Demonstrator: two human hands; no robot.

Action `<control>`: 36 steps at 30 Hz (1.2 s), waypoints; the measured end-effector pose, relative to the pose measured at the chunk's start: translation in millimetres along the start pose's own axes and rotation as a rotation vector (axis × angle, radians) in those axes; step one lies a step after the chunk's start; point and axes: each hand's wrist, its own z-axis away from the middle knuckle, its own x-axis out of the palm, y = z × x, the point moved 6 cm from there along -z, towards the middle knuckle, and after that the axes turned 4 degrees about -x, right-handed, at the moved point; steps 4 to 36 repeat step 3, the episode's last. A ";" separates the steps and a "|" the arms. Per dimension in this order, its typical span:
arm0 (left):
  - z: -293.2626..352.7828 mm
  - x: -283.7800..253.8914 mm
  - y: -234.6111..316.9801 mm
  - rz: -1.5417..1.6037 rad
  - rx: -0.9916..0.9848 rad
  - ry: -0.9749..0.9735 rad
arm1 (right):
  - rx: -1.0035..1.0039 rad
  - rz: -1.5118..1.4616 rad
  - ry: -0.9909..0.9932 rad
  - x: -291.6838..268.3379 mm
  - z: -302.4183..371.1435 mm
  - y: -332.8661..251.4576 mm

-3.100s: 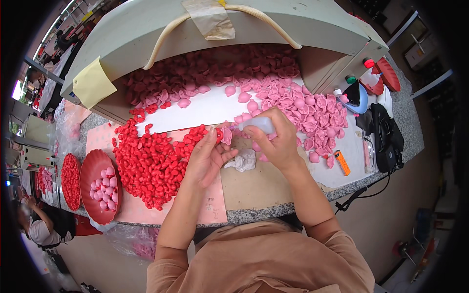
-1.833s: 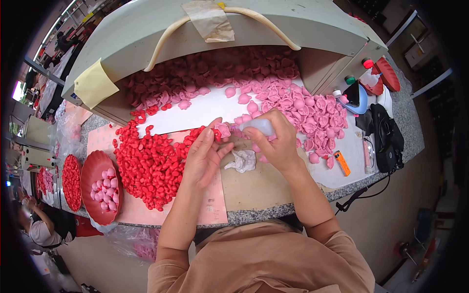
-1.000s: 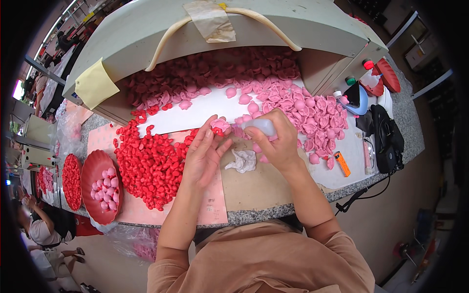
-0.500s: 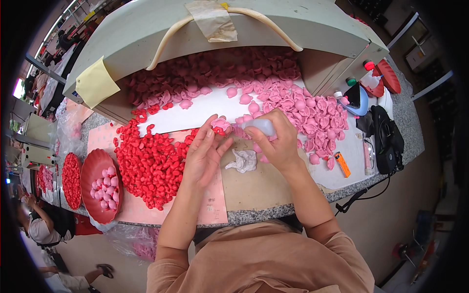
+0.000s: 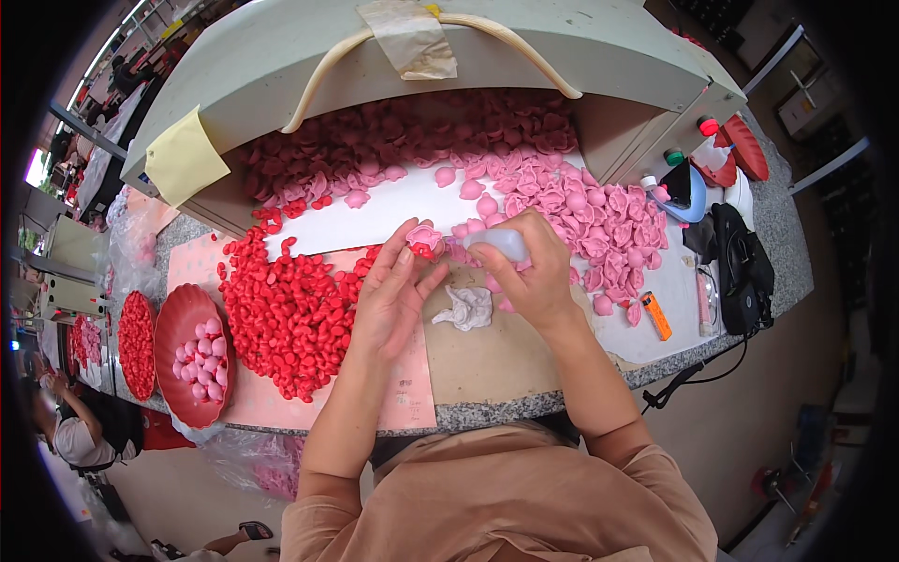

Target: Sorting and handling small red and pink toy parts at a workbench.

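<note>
Between the fingertips of my left hand [image 5: 393, 295] is a small pink plastic piece with red on its lower side [image 5: 424, 236]. My right hand [image 5: 545, 272] is wrapped around a translucent squeeze bottle [image 5: 502, 244], held sideways with its tip at the pink piece. Whether any liquid comes out is too small to tell. A crumpled white cloth [image 5: 465, 308] lies on the brown board [image 5: 487, 370] below my hands. Loose red plastic pieces [image 5: 286, 323] are heaped left of my left hand. Many pink shell-like pieces [image 5: 609, 229] spread beyond and right of the bottle.
A grey box-like hood [image 5: 524, 66] arches over the far pieces. At left stand a red scalloped bowl [image 5: 178, 323] with pink balls and a tray of red pieces [image 5: 138, 347]. On the right lie an orange lighter [image 5: 656, 317], a black bag [image 5: 744, 267] and a blue container [image 5: 688, 201].
My hands, the bottle and the pink piece are almost where they were. At the lower left, a passing person's sandalled foot has shifted right and down.
</note>
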 end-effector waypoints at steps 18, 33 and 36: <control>-0.1 0.4 -0.2 -0.018 0.007 -0.002 | 0.007 -0.013 -0.003 0.6 0.3 -0.8; -0.1 0.4 -0.2 -0.018 0.007 -0.002 | 0.007 -0.013 -0.003 0.6 0.3 -0.8; -0.1 0.4 -0.2 -0.018 0.007 -0.002 | 0.007 -0.013 -0.003 0.6 0.3 -0.8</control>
